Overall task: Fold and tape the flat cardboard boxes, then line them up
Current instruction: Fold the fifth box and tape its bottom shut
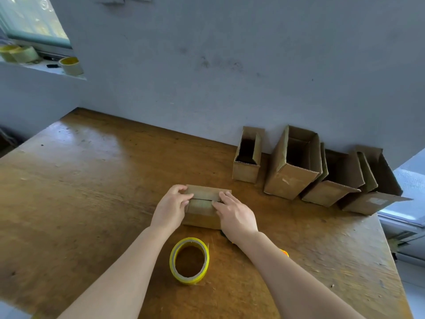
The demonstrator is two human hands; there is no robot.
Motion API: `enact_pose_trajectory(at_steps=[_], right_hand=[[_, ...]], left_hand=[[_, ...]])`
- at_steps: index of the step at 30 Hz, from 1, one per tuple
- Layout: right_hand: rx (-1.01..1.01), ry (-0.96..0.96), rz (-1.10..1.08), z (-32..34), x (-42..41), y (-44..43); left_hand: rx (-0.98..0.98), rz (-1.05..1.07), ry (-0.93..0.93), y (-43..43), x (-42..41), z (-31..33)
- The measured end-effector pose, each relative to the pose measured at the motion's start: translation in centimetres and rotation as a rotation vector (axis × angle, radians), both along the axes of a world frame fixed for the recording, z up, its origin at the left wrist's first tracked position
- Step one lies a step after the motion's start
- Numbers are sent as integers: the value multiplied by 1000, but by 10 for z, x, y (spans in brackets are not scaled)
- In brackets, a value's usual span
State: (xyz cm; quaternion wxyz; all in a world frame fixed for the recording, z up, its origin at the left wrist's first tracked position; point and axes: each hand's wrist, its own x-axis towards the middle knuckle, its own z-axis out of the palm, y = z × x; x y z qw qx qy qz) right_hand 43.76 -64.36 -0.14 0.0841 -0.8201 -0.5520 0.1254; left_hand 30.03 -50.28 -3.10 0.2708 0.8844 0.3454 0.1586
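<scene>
From the head camera, both hands are pressed down on a small cardboard box (203,204) that sits on the wooden table (92,180). The left hand (171,207) is curled over the box's left end with its fingers bent across the top flaps. The right hand (234,214) lies flatter, fingers spread along the seam where the two flaps meet. Neither hand is closed around anything; they seem to be holding the flaps shut and smoothing the seam, probably so that tape bonds along it.

Just behind the wrists, between the forearms, a yellow tape roll (189,260) lies flat, within easy reach. A small orange-tipped object (284,252) shows beside the right forearm; what it is cannot be told.

Beyond the right hand and further right, four open boxes (247,157) (292,166) (331,192) (372,202) stand in a row against the wall (230,65), suggesting finished ones are lined up there.
</scene>
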Motion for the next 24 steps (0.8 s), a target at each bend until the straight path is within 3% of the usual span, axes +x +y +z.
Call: enact_pose_trajectory(at_steps=[7, 11, 13, 16, 19, 24], right_hand=[[-75, -157, 8, -4, -10, 10], [-75, -147, -12, -5, -8, 13], [-75, -134, -14, -4, -8, 13], [-78, -108, -24, -2, -9, 12], [-80, -87, -35, -2, -9, 11], [-78, -63, -45, 0, -9, 11]], left_hand=[[21, 49, -62, 1, 5, -4], [11, 84, -26, -2, 8, -3], [161, 87, -16, -9, 5, 3], [354, -90, -53, -30, -4, 5], [195, -263, 217, -52, -13, -1], [199, -330, 652, -50, -16, -13]])
